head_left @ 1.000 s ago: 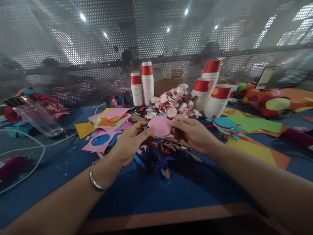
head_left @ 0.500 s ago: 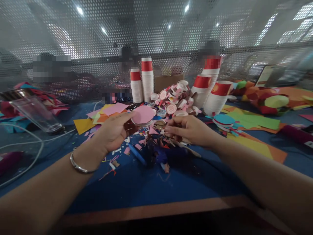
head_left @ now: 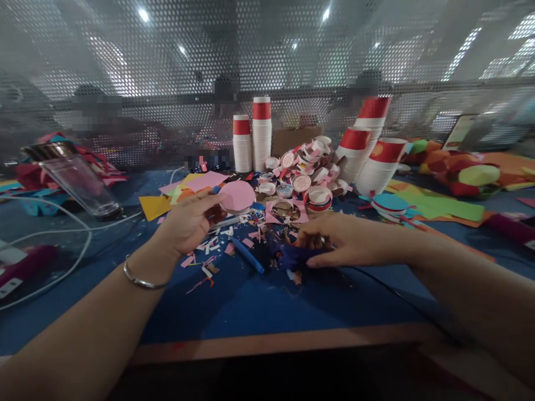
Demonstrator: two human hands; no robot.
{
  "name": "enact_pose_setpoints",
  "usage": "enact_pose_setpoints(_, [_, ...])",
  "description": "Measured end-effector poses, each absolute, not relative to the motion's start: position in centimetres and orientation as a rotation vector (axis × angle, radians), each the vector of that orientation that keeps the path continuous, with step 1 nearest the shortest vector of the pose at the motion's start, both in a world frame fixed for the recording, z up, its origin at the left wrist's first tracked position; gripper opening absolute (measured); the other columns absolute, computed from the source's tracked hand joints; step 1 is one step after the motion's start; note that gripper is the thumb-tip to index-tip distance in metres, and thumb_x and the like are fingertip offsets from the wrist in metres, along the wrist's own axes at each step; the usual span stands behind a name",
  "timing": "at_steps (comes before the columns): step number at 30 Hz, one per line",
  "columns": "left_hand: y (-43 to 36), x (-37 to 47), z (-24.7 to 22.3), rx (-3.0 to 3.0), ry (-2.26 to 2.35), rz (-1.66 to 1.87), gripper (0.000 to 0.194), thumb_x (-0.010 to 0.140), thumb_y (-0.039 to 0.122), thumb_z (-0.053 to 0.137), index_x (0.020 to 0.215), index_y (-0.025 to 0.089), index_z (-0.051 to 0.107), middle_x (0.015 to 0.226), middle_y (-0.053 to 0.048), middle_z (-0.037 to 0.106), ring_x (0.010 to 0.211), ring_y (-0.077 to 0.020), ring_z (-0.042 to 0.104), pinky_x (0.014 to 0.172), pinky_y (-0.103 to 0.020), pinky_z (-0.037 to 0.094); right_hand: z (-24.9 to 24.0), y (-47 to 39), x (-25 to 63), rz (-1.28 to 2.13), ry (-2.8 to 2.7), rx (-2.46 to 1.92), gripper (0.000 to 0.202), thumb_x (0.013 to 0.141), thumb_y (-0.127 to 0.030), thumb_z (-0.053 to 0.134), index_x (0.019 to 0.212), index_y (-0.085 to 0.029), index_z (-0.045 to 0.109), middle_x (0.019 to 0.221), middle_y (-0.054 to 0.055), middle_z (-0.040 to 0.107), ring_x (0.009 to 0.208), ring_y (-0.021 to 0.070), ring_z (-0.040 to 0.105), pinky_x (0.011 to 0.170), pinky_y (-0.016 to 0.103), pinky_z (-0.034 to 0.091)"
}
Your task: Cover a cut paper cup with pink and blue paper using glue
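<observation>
A pink paper disc [head_left: 237, 196] with a white rim under it is pinched at its left edge by my left hand [head_left: 190, 220], held above the scraps. My right hand [head_left: 334, 239] is over a dark blue glue gun [head_left: 288, 255], its fingers curled around the body and its thumb along the near side. The glue gun lies on the blue table, with a dark cord running off to the right. Beside it on the left is a blue stick, perhaps a pen [head_left: 248, 256]. A pink paper sheet with a round hole [head_left: 303, 214] lies beyond my right hand.
Paper scraps [head_left: 213, 239] litter the middle. Behind them rise a heap of cut cup pieces [head_left: 307, 167] and stacks of red-and-white paper cups [head_left: 262, 133]. Coloured sheets [head_left: 443, 203] lie right. A clear bottle [head_left: 79, 186] leans left near a white cable [head_left: 90, 239]. A perforated screen [head_left: 267, 67] stands behind.
My right hand has left the cut-out paper and come down nearer onto the glue gun. The pink holed sheet now lies on the table. My left hand still holds the pink disc.
</observation>
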State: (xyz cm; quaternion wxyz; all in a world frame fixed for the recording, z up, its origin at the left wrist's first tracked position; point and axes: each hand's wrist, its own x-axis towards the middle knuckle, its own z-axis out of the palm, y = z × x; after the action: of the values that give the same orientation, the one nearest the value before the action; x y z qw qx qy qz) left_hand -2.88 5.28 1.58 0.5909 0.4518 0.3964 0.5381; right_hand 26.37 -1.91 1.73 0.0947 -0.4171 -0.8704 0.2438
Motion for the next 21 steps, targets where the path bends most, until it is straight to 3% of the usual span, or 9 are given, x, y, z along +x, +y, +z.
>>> enact_pose_setpoints(5, [6.5, -4.3, 1.6, 1.112, 0.991, 1.220, 0.002, 0.081, 0.013, 0.075, 0.080, 0.015, 0.073, 0.083, -0.007, 0.070, 0.073, -0.0157, 0.063, 0.059, -0.026, 0.055, 1.6, -2.8, 25.4, 0.495, -2.631, -1.281, 0.022, 0.086, -0.028, 0.071, 0.106, -0.018, 0.069, 0.096, 0.008, 0.073, 0.083, 0.0244, 0.065, 0.074, 0.035, 0.047])
enact_pose_setpoints(8, [7.2, -5.1, 1.9, 1.148, 1.016, 1.211, 0.007, 0.082, 0.015, 0.075, 0.089, 0.015, 0.077, 0.093, -0.009, 0.071, 0.075, -0.0154, 0.062, 0.052, -0.022, 0.050, 1.7, -3.2, 25.3, 0.332, -2.685, -1.267, 0.023, 0.087, -0.025, 0.069, 0.109, -0.018, 0.068, 0.101, 0.010, 0.073, 0.091, 0.0266, 0.067, 0.081, 0.037, 0.049])
enact_pose_setpoints(12, [7.5, -5.6, 1.9, 1.246, 1.051, 1.114, 0.019, 0.079, 0.018, 0.080, 0.098, 0.015, 0.079, 0.098, -0.010, 0.071, 0.074, -0.0147, 0.062, 0.051, -0.020, 0.049, 1.7, -4.0, 26.1, 0.091, -2.713, -1.256, 0.025, 0.094, -0.027, 0.063, 0.115, -0.015, 0.068, 0.110, 0.014, 0.072, 0.100, 0.0299, 0.068, 0.088, 0.043, 0.053])
enact_pose_setpoints(17, [7.3, -5.7, 1.7, 1.327, 1.037, 1.061, 0.020, 0.076, 0.021, 0.083, 0.095, 0.014, 0.080, 0.099, -0.011, 0.073, 0.074, -0.0148, 0.063, 0.054, -0.020, 0.049, 1.5, -5.1, 28.6, -0.042, -2.568, -1.250, 0.032, 0.098, -0.032, 0.056, 0.124, -0.017, 0.066, 0.121, 0.015, 0.070, 0.109, 0.0321, 0.067, 0.092, 0.047, 0.054])
enact_pose_setpoints(21, [7.4, -6.1, 2.0, 1.376, 1.032, 1.052, 0.021, 0.077, 0.024, 0.083, 0.096, 0.015, 0.080, 0.099, -0.010, 0.072, 0.076, -0.0147, 0.063, 0.057, -0.020, 0.051, 0.7, -5.2, 31.4, -0.104, -2.502, -1.286, 0.032, 0.101, -0.036, 0.053, 0.124, -0.018, 0.065, 0.111, 0.014, 0.071, 0.101, 0.0296, 0.067, 0.088, 0.047, 0.054])
